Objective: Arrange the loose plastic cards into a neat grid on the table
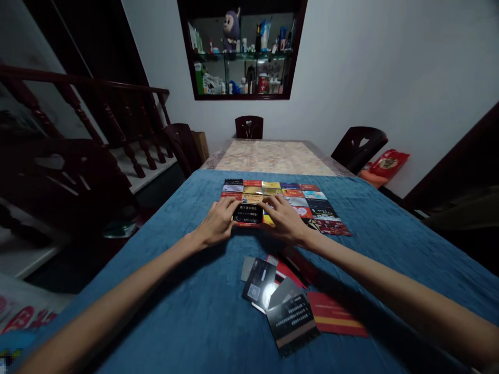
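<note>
Between my two hands is a black plastic card (248,213) with pale printing. My left hand (219,220) pinches its left end with thumb and fingers. At the other end, my right hand (284,218) grips the card's right edge in the same way. The card is over the near left part of a grid of colourful cards (296,201) laid edge to edge. A red card edge shows just below it. Nearer to me lies a loose, overlapping pile with a black card (292,323), a dark grey card (260,280) and a red card (336,313).
A blue cloth (187,306) covers the near part of the table, and a patterned cover (268,156) shows beyond it. Dark wooden chairs (249,127) stand around the table. A red bag (390,162) is at the right, a railing (97,104) at the left.
</note>
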A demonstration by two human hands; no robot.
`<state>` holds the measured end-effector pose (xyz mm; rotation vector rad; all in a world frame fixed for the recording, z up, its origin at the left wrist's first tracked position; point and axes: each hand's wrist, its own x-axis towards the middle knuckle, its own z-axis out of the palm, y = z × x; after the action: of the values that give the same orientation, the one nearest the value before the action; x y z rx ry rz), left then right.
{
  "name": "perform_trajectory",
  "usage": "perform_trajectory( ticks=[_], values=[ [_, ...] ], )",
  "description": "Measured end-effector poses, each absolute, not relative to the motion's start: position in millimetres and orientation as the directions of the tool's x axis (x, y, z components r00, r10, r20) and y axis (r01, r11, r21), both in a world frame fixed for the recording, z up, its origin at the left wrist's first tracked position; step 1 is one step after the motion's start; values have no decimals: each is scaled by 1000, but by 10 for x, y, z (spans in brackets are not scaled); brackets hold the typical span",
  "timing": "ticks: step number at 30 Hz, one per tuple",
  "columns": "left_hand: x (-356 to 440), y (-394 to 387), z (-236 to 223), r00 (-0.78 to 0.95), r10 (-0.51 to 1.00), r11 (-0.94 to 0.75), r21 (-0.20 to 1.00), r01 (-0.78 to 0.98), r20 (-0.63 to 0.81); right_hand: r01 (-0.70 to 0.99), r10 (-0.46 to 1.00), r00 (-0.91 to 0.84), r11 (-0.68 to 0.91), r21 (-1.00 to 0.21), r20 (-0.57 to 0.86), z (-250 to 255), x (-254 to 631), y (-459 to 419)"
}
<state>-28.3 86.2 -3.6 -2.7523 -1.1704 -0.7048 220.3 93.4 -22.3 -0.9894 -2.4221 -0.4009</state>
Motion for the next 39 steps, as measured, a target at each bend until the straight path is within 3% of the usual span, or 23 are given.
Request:
perform_trajectory(
  ticks=[23,39],
  values=[
    [-585,2429,13,485,768,-575,117,810,417,785,741,-587,619,6,327,114,1668,2446],
    [-480,3182,-101,409,882,-448,145,882,235,848,835,-516,530,-25,191,-78,1560,3236]
  ],
)
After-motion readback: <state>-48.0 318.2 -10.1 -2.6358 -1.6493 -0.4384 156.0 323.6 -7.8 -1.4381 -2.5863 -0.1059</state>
